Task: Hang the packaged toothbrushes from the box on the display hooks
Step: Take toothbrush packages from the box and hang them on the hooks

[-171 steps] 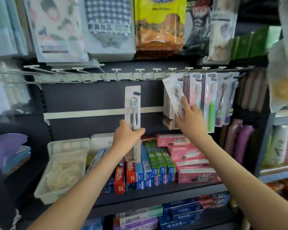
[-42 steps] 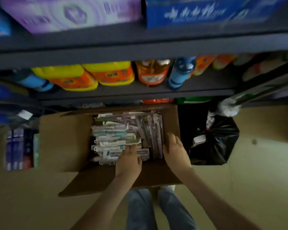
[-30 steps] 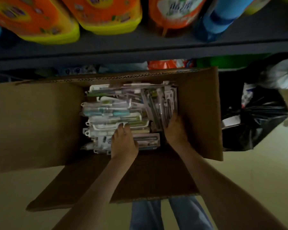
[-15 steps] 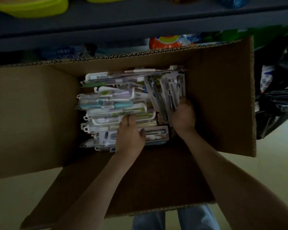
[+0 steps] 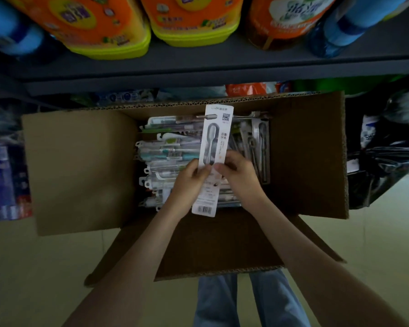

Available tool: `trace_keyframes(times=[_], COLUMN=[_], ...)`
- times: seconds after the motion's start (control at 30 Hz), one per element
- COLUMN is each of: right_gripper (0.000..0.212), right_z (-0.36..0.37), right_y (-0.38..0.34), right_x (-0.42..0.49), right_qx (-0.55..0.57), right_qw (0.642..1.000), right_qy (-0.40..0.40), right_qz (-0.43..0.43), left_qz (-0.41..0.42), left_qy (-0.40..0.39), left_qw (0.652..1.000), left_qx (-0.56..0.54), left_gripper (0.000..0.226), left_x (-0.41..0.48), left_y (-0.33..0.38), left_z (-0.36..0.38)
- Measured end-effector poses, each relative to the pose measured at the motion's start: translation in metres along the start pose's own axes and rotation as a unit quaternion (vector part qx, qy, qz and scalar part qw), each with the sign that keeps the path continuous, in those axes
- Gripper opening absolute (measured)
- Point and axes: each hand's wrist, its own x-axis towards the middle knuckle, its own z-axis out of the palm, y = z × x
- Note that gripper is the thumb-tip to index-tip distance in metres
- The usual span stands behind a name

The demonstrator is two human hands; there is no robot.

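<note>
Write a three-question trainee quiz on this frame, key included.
1. True or false: both the left hand and the right hand pinch the white toothbrush package.
2. Where do the other toothbrush packages lie? A) in the cardboard box B) in a plastic tray C) on a trolley
3. Fill in: the held package's ___ end points toward the person.
Key: 1 true; 2 A; 3 barcode.
</note>
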Motion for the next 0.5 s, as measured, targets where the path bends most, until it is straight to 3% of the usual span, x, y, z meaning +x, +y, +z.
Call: trace_keyframes(times=[0.13,0.27,0.37,0.5], right_gripper=[0.022,0.053,0.068,0.074], right_z=[0.007,-0.010,-0.024,-0.030], right_y=[0.020,0.061,0.084,0.105], right_x=[0.010,0.033,0.049,0.064], right_qx=[0.001,-0.238,-0.352,-0.391], right_qw=[0.997,0.955,0.916,0.903], right_qy=[0.064,0.176,0.164,0.116], right_qz=[0.031,0.027,0.099,0.137], left_qz=[-0.022,-0.091,-0.100,-0.108], left_qy=[0.031,0.048,0.048,0.045], left_qw=[0.999,0.995,0.994,0.993], left_qx=[0.020,0.003,-0.010,0.004], left_gripper=[0.015,0.022,0.024,0.025], left_x=[0.006,0.017,0.025,0.035], left_y=[-0.020,-0.037,-0.046,-0.054], left_z=[-0.006,-0.007,-0.005,-0.002])
